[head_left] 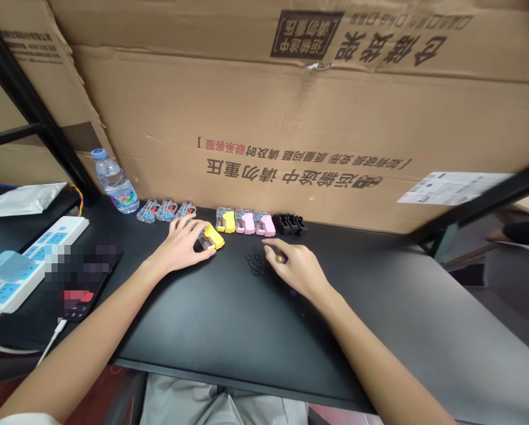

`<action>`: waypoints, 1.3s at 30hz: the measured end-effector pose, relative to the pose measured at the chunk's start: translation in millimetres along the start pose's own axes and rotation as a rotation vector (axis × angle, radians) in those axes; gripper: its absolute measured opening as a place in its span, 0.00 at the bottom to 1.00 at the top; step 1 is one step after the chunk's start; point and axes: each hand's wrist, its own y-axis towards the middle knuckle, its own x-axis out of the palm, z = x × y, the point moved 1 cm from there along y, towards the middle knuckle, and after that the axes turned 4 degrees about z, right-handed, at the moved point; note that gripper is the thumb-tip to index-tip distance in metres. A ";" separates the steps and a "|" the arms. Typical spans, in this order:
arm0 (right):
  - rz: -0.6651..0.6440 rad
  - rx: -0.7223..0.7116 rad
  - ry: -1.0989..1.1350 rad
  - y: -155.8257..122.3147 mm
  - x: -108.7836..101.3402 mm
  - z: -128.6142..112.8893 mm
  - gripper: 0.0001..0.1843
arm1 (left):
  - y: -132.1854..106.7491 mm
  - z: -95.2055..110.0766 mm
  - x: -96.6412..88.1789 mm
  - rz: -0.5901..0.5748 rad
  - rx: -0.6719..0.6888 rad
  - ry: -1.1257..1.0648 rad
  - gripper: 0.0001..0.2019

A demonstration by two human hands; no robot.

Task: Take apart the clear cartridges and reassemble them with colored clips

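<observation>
My left hand [182,243] rests on the black table [229,330], fingers closed around a small yellow-and-clear plastic piece [211,237]. To its right, my right hand [293,267] pinches a small brass-coloured part [281,258] just beside a cluster of black rings [255,263]. Behind the hands runs a row of similar small pieces: clear ones [166,210] at the left, one yellow [226,220], two pink [254,223], then black parts [290,224].
A large cardboard sheet [291,118] stands against the table's back edge. A water bottle [115,182] stands at the back left. A white power strip [29,260] and a phone on a cable [85,280] lie at the left.
</observation>
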 end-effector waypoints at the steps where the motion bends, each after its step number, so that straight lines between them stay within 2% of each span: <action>1: 0.023 -0.034 0.016 -1.8 0.8 -3.9 0.16 | 0.4 2.2 -2.5 0.014 0.005 -0.005 0.29; 4: 0.090 -0.185 0.092 -7.9 2.0 -16.0 0.17 | 0.6 16.3 -11.7 0.069 0.064 -0.062 0.31; 6: 0.119 -0.330 0.129 -11.8 1.5 -25.0 0.20 | -1.0 31.1 -15.0 0.090 0.118 -0.185 0.33; 9: 0.188 -0.538 0.096 -16.0 -2.1 -36.3 0.24 | -5.2 54.0 -13.3 0.062 0.153 -0.382 0.37; 11: 0.233 -0.621 0.073 -17.3 -5.7 -39.9 0.26 | -7.6 63.9 -10.2 0.028 0.130 -0.494 0.38; 13: 0.258 -0.642 0.105 -17.8 -9.1 -40.2 0.27 | -8.4 66.9 -8.0 0.005 0.106 -0.630 0.38; 18: 0.277 -0.497 0.369 -16.6 -12.9 -38.2 0.23 | -4.7 52.9 -8.4 -0.085 0.140 -1.034 0.35; 22: 0.252 -0.345 0.597 -13.7 -14.0 -39.0 0.19 | -2.0 41.4 -11.6 -0.283 0.118 -1.355 0.36; 24: 0.216 -0.282 0.680 -13.1 -13.9 -39.9 0.17 | -1.1 39.2 -13.0 -0.365 0.082 -1.429 0.35; 26: 0.183 -0.222 0.729 -13.4 -12.8 -41.2 0.16 | -0.5 39.0 -13.7 -0.389 0.036 -1.439 0.35; 28: 0.162 -0.165 0.738 -14.1 -10.5 -42.8 0.15 | -0.4 41.2 -13.3 -0.361 0.019 -1.423 0.35; 31: 0.134 -0.097 0.731 -14.8 -6.0 -44.4 0.15 | -1.4 48.7 -11.2 -0.230 0.052 -1.308 0.33; 35: 0.016 -0.098 0.721 -13.9 -3.2 -44.3 0.15 | -3.9 56.2 -6.7 -0.047 -0.016 -1.043 0.21; 37: -0.052 -0.120 0.706 -12.5 -5.3 -42.7 0.16 | -4.6 55.2 -5.0 -0.032 -0.032 -0.954 0.17; 39: -0.040 -0.103 0.700 -10.2 -9.9 -39.7 0.16 | -4.4 50.8 -3.8 -0.048 -0.024 -0.889 0.17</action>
